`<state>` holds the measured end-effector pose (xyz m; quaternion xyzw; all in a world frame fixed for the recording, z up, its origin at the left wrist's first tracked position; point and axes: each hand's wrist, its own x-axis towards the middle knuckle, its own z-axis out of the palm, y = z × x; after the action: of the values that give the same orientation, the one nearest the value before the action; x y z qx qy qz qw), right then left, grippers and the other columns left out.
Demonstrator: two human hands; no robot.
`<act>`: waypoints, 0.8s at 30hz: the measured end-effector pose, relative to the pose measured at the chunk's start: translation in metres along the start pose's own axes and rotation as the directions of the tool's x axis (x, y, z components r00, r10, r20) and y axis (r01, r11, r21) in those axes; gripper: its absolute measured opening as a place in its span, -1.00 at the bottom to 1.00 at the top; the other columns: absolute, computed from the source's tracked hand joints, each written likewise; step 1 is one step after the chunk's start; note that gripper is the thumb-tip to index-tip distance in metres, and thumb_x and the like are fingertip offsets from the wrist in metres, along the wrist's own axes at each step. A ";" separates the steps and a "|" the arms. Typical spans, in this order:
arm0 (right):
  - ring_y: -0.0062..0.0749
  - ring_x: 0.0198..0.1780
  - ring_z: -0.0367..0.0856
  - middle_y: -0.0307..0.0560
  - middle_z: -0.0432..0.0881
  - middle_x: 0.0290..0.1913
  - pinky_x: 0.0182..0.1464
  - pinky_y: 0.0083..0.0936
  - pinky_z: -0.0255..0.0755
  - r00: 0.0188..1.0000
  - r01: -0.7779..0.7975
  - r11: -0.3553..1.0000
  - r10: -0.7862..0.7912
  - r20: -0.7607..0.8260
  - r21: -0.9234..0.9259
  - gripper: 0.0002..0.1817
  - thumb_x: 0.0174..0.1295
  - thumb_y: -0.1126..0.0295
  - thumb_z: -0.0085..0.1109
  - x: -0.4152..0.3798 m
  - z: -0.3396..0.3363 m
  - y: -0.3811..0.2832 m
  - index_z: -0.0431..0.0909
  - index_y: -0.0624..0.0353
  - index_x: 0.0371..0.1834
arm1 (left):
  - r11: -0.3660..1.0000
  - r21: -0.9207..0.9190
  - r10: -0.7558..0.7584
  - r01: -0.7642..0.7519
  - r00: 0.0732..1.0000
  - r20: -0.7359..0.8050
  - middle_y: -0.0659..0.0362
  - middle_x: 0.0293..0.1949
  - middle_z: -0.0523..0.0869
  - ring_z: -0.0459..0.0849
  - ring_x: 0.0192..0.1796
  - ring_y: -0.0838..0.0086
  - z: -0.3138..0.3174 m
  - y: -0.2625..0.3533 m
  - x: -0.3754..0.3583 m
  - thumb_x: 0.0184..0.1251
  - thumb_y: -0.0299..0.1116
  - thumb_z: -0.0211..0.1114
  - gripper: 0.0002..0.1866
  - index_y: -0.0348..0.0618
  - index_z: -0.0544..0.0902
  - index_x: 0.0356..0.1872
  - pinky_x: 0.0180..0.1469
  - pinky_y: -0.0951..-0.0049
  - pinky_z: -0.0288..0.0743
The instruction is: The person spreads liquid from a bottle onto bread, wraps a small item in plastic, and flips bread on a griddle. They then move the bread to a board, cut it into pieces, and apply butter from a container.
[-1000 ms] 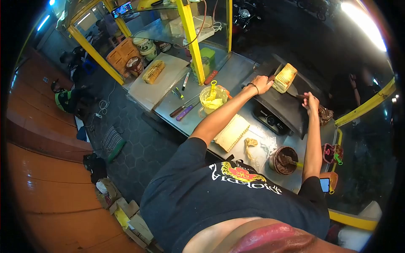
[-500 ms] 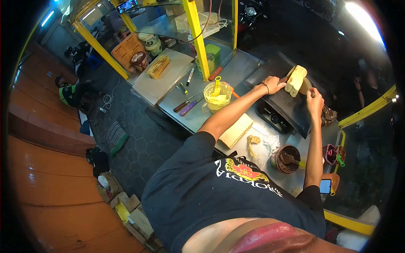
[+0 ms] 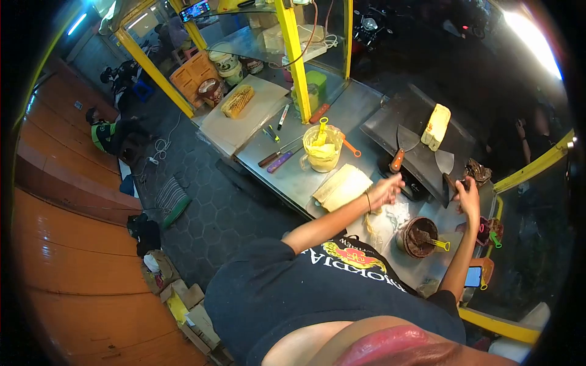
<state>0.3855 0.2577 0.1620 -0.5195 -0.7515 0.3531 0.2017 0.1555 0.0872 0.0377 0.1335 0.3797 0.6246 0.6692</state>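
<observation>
Now a pale, ridged block of bread [image 3: 437, 126] is lying on the flat dark griddle [image 3: 421, 160] at upper right, beside two metal scrapers. The right hand [image 3: 469, 195] is curling around one scraper's handle [image 3: 452, 183]; the left hand [image 3: 387, 191], fingers loosely bent, is hovering below the wooden-handled scraper [image 3: 401, 147], holding nothing.

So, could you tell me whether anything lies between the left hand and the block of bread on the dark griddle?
Yes: a flat scraper with a reddish-brown handle lies on the dark griddle, between the left hand and the pale yellow bread block.
</observation>
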 end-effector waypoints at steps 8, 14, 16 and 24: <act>-0.63 -0.66 0.39 -0.21 0.54 -0.55 -0.65 -0.61 0.26 0.980 0.155 0.976 -0.171 0.100 0.151 -0.69 0.36 0.24 0.12 -0.081 0.006 -0.038 0.53 0.21 0.03 | -0.147 0.966 0.309 -0.210 0.918 0.247 -0.14 -0.27 0.72 0.71 -0.14 -0.01 0.009 -0.057 0.039 0.18 -0.05 0.32 -0.54 -0.27 0.57 -0.11 -0.10 0.07 0.56; -0.71 -0.63 0.38 -0.22 0.56 -0.52 -0.59 -0.66 0.24 0.945 0.161 0.945 -0.230 0.233 0.283 -0.76 0.35 0.36 0.13 -0.131 0.041 -0.048 0.55 0.23 0.00 | -0.381 0.891 0.173 -0.248 0.927 0.332 -0.16 -0.25 0.72 0.72 -0.11 0.01 -0.005 -0.080 0.058 0.11 -0.25 0.30 -0.61 -0.32 0.59 -0.11 -0.09 0.10 0.58; -0.71 -0.61 0.39 -0.23 0.56 -0.52 -0.58 -0.66 0.24 0.924 0.192 0.920 -0.286 0.254 0.341 -0.77 0.35 0.38 0.12 -0.140 0.060 -0.034 0.56 0.24 0.00 | -0.323 0.914 0.218 -0.246 0.920 0.325 -0.18 -0.27 0.72 0.72 -0.12 -0.01 -0.009 -0.084 0.060 0.16 -0.36 0.23 -0.74 -0.33 0.63 -0.19 -0.10 0.12 0.60; -0.59 -0.47 0.56 -0.11 0.55 -0.17 -0.58 -0.60 0.42 0.987 0.004 0.866 -0.083 0.137 0.500 -0.54 0.27 0.45 0.18 -0.188 0.133 -0.056 0.40 0.18 0.25 | 0.701 0.679 0.146 -0.216 0.976 0.160 0.30 -0.38 0.63 0.55 -0.40 0.62 -0.031 -0.011 -0.061 0.45 -0.20 0.19 -0.71 -0.26 0.59 -0.08 -0.34 0.54 0.50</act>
<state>0.3321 0.0292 0.1259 -0.4040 -0.6598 0.5693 0.2780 0.1466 0.0191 0.0308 0.4398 0.5386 0.4929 0.5231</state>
